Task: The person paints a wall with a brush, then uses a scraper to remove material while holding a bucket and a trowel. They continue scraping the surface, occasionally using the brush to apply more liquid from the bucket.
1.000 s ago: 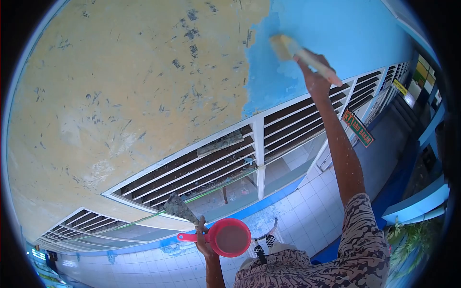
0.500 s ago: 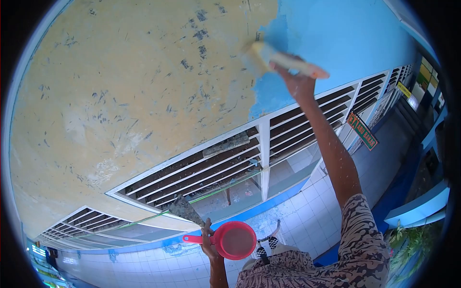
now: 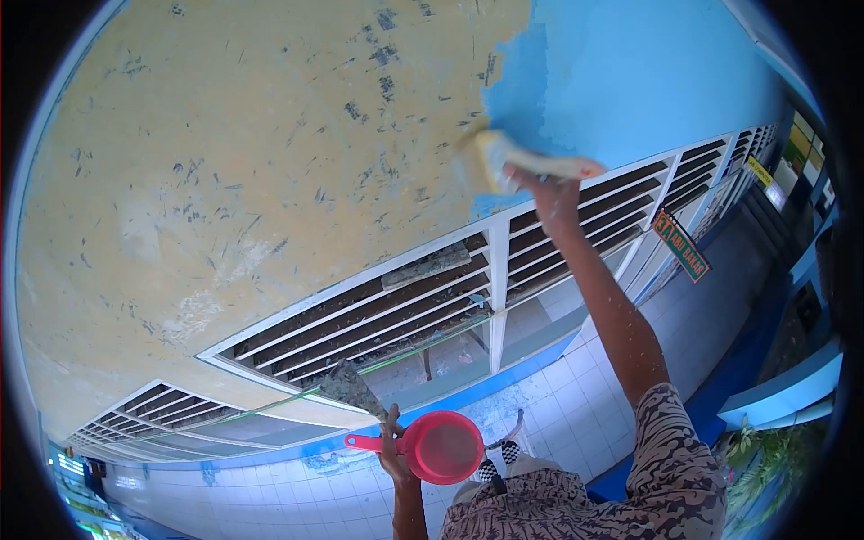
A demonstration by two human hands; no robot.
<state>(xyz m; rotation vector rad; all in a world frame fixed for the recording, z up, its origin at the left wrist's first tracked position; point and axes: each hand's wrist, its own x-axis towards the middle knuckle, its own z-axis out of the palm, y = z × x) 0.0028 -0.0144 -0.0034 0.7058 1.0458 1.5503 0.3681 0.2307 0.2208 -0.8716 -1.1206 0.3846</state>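
My right hand [image 3: 551, 200] is raised to the wall, closed around the pale handle of a wide brush [image 3: 494, 162]. The brush head is smeared by motion at the boundary between the yellowish, scuffed wall [image 3: 297, 171] and the light-blue paint [image 3: 648, 72]. Low in front of me, my left hand [image 3: 392, 453] is closed and supports a red plastic dipper [image 3: 445, 447] with a handle jutting left. Something pale lies inside the dipper. A stained, flat scraper [image 3: 350, 387] sticks up from the same hand. Its exact grip is partly hidden.
Louvred vents with white frames [image 3: 496, 297] run below the painted wall, with a dirty flat piece [image 3: 427, 266] on the slats. A green string [image 3: 270, 405] crosses in front. A hanging sign [image 3: 681, 245] and plants [image 3: 778, 472] stand to the right, above tiled floor [image 3: 576, 405].
My right hand and the brush have moved down along the wall's colour boundary. My left hand, with the dipper and scraper, stays nearly in place.
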